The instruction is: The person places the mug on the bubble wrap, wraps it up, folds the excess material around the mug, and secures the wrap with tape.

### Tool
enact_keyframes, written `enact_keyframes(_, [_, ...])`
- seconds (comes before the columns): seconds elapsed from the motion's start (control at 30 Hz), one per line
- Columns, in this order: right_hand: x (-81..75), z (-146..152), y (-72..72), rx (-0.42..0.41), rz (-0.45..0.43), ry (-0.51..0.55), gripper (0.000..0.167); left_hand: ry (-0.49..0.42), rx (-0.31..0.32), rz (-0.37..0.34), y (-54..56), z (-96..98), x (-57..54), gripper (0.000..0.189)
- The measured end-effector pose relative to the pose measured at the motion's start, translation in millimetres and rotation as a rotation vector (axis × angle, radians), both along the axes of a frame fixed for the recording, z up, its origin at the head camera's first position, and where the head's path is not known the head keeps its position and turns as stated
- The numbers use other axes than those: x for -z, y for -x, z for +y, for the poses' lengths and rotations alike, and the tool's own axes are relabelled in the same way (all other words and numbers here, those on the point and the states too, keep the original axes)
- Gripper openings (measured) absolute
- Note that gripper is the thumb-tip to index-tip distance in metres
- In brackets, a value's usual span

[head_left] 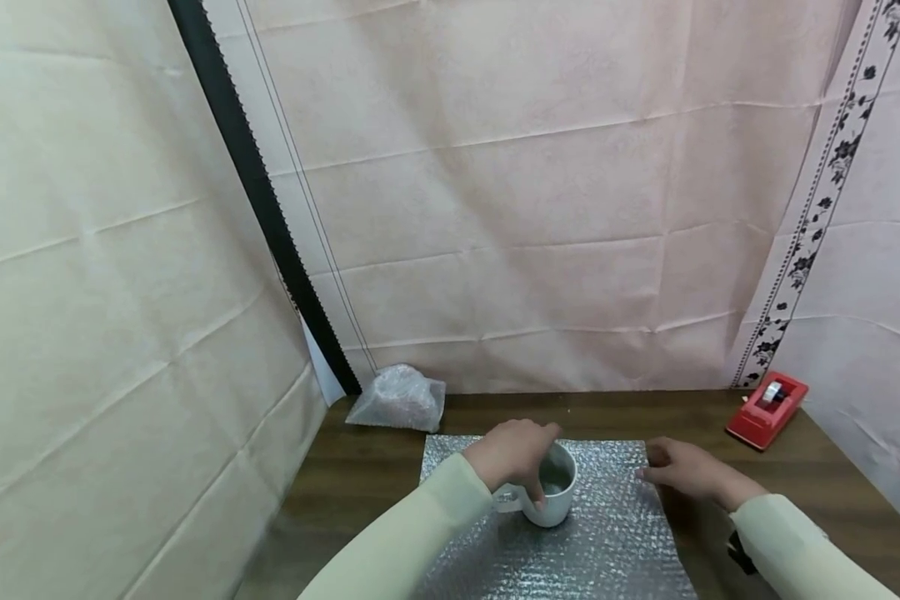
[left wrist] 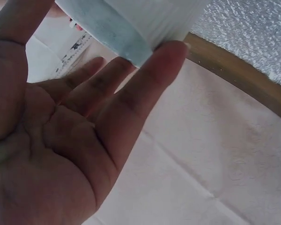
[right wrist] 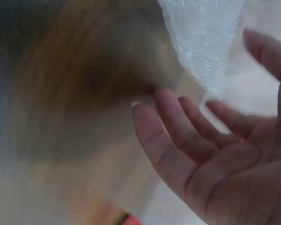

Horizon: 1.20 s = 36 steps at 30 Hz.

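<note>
A white mug (head_left: 557, 492) stands on a silver bubble-foil sheet (head_left: 607, 542), its handle pointing left in the head view. My left hand (head_left: 515, 457) holds the mug by its upper part, thumb on the near side and fingers toward the far side. In the left wrist view, the index finger (left wrist: 145, 79) lies against the mug's wall (left wrist: 154, 18). At the sheet's right edge is my right hand (head_left: 693, 471), its fingers loosely bent with nothing between them. The right wrist view shows that hand's palm and spread fingers (right wrist: 152, 129) beside the sheet's corner (right wrist: 201, 47).
A red tape dispenser (head_left: 767, 410) sits at the back right of the brown wooden table (head_left: 690, 417). Toward the back left lies a clear plastic bag (head_left: 401, 400) with something bunched inside. Pale cloth (head_left: 532, 208) hangs behind the table and along both sides.
</note>
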State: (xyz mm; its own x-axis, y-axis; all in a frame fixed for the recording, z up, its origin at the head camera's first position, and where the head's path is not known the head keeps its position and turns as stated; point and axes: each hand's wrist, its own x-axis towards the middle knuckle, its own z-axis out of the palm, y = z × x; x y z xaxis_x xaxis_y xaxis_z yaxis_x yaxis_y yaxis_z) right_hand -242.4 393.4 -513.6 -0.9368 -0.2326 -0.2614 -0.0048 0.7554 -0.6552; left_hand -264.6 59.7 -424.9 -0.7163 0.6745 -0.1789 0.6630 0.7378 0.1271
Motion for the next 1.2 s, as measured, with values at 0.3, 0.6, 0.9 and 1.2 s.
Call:
enact_keyframes(0.3, [2.4, -10.3, 1.6, 0.21, -0.133, 0.172, 0.048, -0.05, -0.076, -0.05, 3.3, -4.9, -3.7, 0.091])
enact_keyframes(0.6, [-14.7, -25.2, -6.0, 0.208, -0.119, 0.361, 0.033, -0.03, -0.027, 0.057, 9.5, -11.6, 7.4, 0.083])
enact_keyframes(0.9, [-56.6, -71.8, -14.5, 0.177, -0.05, 0.386, 0.033, -0.097, -0.044, 0.051, 9.5, -15.5, 10.4, 0.079])
enact_keyframes(1.2, [-72.3, -118.8, -24.5, 0.154, 0.011, 0.381, 0.02, -0.147, -0.057, 0.025, 13.2, -15.6, 13.4, 0.068])
